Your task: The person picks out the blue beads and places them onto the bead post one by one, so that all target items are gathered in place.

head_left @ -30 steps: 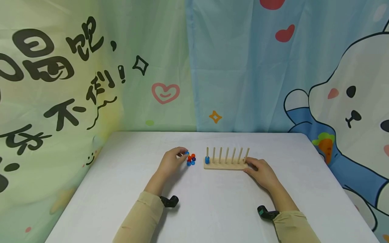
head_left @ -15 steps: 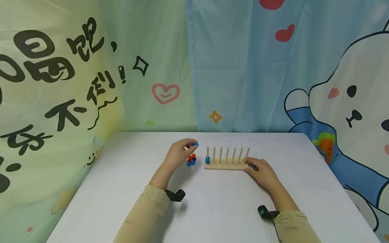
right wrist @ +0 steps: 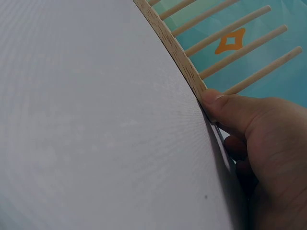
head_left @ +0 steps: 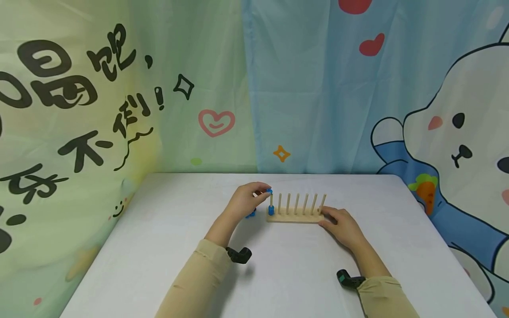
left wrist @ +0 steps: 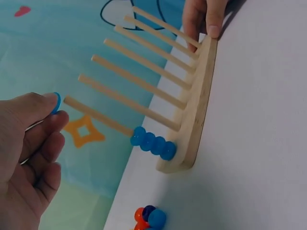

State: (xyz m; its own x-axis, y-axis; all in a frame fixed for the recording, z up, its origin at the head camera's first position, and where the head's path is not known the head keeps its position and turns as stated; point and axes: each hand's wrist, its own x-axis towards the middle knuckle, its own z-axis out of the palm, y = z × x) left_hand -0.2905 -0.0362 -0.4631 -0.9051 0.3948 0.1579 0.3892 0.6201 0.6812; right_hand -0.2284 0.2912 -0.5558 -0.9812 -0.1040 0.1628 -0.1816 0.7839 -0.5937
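My left hand (head_left: 245,201) pinches a blue bead (left wrist: 56,103) between thumb and index finger, right by the tip of the leftmost peg. On that peg a stack of several blue beads (left wrist: 152,144) sits down against the wooden peg board (head_left: 296,218). The other upright pegs (left wrist: 136,100) are bare. At the board's far right end, my right hand (head_left: 343,226) grips the base, thumb on its front edge in the right wrist view. Below my left hand lies a small pile of loose beads (left wrist: 156,218), red, orange, dark blue and blue, partly hidden in the head view.
A white-covered table (head_left: 294,265) lies beneath everything. Behind it hangs a printed curtain (head_left: 294,88) with a cartoon bear. A black wrist camera (head_left: 239,255) sticks out from the left wrist, and another camera (head_left: 350,279) from the right.
My left hand has lifted a blue bead from the loose pile and carried it up and right to the leftmost peg's tip. My right hand has stayed on the board's end.
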